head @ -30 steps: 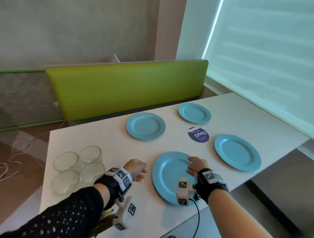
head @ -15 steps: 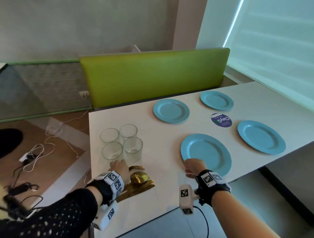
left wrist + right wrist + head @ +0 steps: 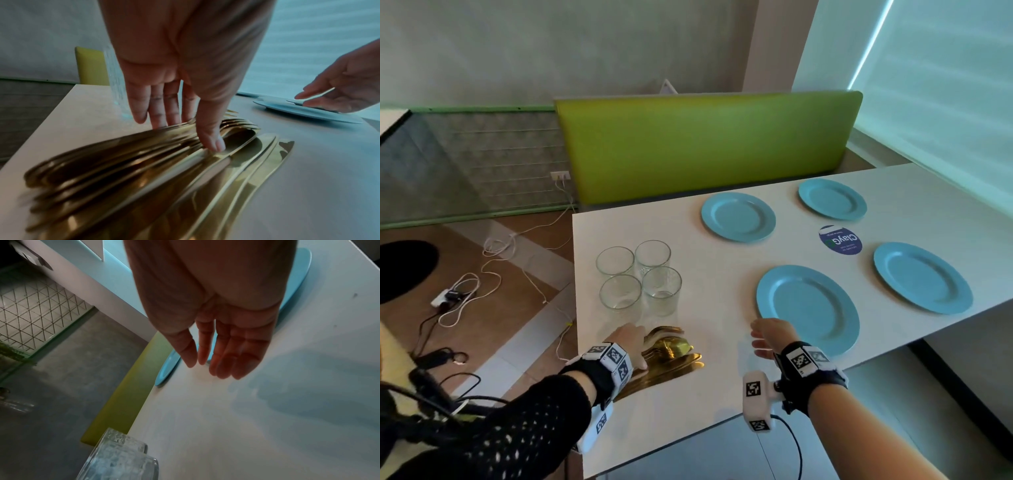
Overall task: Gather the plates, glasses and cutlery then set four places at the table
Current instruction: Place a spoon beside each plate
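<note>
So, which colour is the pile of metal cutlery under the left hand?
Shiny gold; the fanned pile of metal cutlery shows best in the left wrist view.

Gold cutlery [image 3: 671, 356] partly hidden under left hand [image 3: 631, 346] in head view; handle ends smeared by blur and cut off at bottom edge in left wrist view. Individual pieces too overlapped to count. Nearest blue plate [image 3: 296, 288] mostly covered by right hand [image 3: 216, 321].

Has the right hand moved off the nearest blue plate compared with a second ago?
Yes. The right hand now hovers open just left of the nearest plate, toward the gold cutlery; earlier it rested on that plate's rim.
</note>
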